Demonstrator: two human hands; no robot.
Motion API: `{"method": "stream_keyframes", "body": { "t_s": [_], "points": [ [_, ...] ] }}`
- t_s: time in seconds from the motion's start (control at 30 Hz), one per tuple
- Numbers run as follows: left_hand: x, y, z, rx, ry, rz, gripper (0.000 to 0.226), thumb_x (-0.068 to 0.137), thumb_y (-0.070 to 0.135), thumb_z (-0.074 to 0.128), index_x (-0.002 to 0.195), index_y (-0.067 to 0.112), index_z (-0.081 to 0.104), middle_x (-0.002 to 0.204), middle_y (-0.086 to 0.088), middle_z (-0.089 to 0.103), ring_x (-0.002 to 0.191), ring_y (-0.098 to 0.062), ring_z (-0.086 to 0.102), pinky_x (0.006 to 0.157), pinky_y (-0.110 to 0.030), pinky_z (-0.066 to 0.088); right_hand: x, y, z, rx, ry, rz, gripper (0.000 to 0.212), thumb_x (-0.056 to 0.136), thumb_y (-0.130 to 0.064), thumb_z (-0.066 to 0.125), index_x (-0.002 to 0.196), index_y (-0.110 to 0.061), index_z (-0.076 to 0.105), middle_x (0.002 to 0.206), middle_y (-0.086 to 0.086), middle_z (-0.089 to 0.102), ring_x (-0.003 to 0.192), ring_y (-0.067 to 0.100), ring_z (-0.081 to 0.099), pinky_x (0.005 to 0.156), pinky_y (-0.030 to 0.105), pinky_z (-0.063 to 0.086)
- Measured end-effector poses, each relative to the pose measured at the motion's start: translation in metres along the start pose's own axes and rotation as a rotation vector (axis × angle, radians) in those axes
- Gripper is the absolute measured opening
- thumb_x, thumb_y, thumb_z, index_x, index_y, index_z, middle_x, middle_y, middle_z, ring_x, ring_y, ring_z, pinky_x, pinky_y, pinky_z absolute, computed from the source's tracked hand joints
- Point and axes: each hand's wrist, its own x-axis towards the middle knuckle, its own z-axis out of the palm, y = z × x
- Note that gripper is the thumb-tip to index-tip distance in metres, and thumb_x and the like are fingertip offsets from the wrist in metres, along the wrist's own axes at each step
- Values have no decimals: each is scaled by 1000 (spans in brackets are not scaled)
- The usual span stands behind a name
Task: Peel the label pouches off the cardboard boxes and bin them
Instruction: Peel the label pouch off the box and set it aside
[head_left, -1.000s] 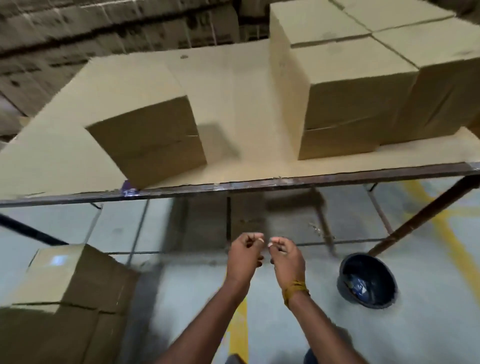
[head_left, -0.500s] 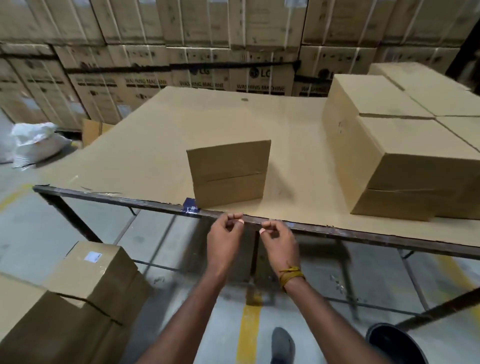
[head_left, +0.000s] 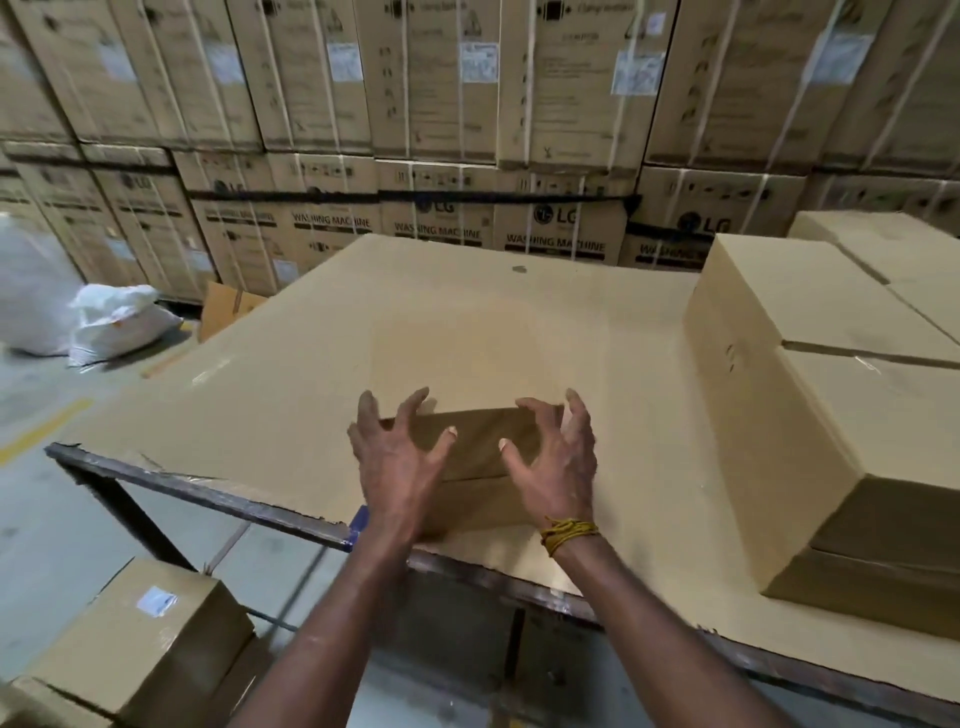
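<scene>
A small cardboard box (head_left: 475, 364) stands near the front edge of the cardboard-covered table (head_left: 291, 384). My left hand (head_left: 397, 457) and my right hand (head_left: 553, 460) hover in front of its near face with fingers spread and slightly bent, holding nothing. No label pouch shows on the box faces I can see. On the floor at the lower left sits another box (head_left: 140, 644) with a small white label (head_left: 156, 601) on its top.
Large cardboard boxes (head_left: 831, 395) are stacked on the table's right side. Washing machine cartons (head_left: 561, 156) form a wall behind the table. White sacks (head_left: 117, 322) lie on the floor at the left. The table's metal frame edge (head_left: 208, 496) runs across the front.
My view has tilted up from the floor to the table. Both hands, earlier pinched together low in front of me, have risen and spread open in front of the small box.
</scene>
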Motion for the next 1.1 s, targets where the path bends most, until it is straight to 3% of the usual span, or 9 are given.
{"method": "stream_keyframes", "body": {
  "t_s": [0.1,0.2,0.27,0.53,0.77,0.87,1.1],
  "points": [
    [15,8,20,-7,41,39,41,89,50,66,129,44,60,160,-3,20,144,-32,23,103,-40,39,35,18,6,83,-80,-25,45,86,-35,70,128,-41,55,159,4,17,144,28,29,112,39,35],
    [30,16,47,-41,88,101,36,88,48,68,123,45,66,155,-2,30,139,-26,32,104,-30,29,64,40,10,103,-20,-65,39,85,-32,71,123,-37,61,153,4,26,142,27,32,113,32,32],
    [43,29,68,-68,97,106,34,88,46,69,121,45,67,154,0,32,138,-24,35,104,-26,25,83,54,9,98,18,-50,39,85,-32,71,122,-37,61,152,4,28,141,26,33,113,37,35],
    [91,88,144,-128,32,146,32,93,38,64,123,47,65,156,2,31,139,-23,32,112,-33,29,146,112,-15,0,80,13,42,87,-38,67,128,-39,56,156,3,23,144,23,25,107,43,41],
    [140,131,199,-133,-84,226,40,93,31,63,130,47,60,159,0,25,141,-27,27,103,-27,28,209,159,-32,-85,28,53,53,89,-36,65,138,-42,44,162,-1,8,148,26,18,109,44,42],
    [165,146,224,-105,-129,262,45,92,32,61,134,48,55,160,0,21,139,-29,26,101,-31,35,238,176,-33,-140,29,92,56,89,-35,65,139,-42,41,162,-2,4,148,27,17,107,46,44],
    [226,186,278,-57,-139,252,39,96,42,55,134,50,52,158,5,21,135,-26,27,88,-40,52,317,189,-12,-363,83,223,53,94,-45,58,143,-37,41,162,11,11,149,47,2,117,51,24]
  ]
}}
